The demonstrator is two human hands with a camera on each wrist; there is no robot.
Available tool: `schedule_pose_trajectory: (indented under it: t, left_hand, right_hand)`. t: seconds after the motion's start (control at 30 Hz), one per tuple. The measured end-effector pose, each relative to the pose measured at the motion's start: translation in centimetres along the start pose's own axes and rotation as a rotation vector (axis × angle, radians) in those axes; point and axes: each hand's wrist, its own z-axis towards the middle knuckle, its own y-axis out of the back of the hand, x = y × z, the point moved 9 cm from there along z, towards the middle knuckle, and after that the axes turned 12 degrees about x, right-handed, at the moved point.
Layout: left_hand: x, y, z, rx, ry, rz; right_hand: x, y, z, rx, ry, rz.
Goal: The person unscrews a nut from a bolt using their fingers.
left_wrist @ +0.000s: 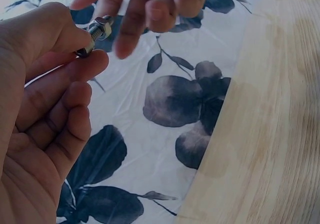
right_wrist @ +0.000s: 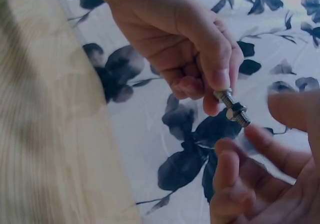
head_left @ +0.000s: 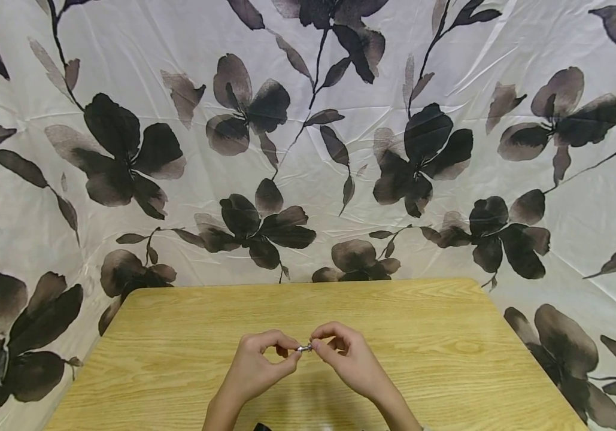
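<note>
Between the thumb and forefinger of my left hand (head_left: 259, 366) a small silver bolt (right_wrist: 226, 98) is pinched by its head end. A nut (right_wrist: 236, 111) sits partway along its thread, with the threaded tip showing beyond it. My right hand (head_left: 352, 362) is close beside that tip. In the right wrist view its thumb (right_wrist: 292, 109) stands apart from the bolt, and the forefinger is near the tip; whether it touches cannot be told. The left wrist view also shows the nut (left_wrist: 104, 27) in front of the right hand's fingers. The bolt's head is mostly hidden by the left fingers.
Both hands are above a wooden table (head_left: 178, 335) with light grain and rounded far corners. A white cloth (head_left: 340, 197) printed with dark flowers hangs behind the table and along its sides. A small black object (head_left: 261, 427) shows at the bottom edge.
</note>
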Motion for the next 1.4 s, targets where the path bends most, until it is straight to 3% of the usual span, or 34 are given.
schedule_pose_trajectory:
  t: [0.1,0.53,0.93,1.07,1.2,1.4]
  left_hand:
    - [-0.1,-0.1,0.1,0.003,-0.008,-0.005]
    - [-0.2,-0.4,0.1,0.015,-0.012,-0.011]
    - [-0.2,-0.1,0.1,0.003,-0.002,0.003]
    - [-0.2,-0.2,0.1,0.006,-0.002,-0.004]
    - [-0.2,-0.3,0.2,0.014,-0.002,-0.021]
    - [-0.3,-0.3,0.1,0.009,-0.009,-0.014]
  right_hand:
    - [-0.4,0.2,0.1,-0.02,-0.034,0.011]
    - [-0.5,-0.2,0.0,0.043,-0.051,0.02]
    - [0.1,-0.1,-0.2,0.015,0.021,0.025]
    - [-0.2,0.1,-0.2,-0.014,-0.026,0.004]
    - [-0.8,-0.3,-0.1,0.024,-0.091,-0.015]
    - [-0.7,-0.7,-0.1,0.065,-0.086,-0.013]
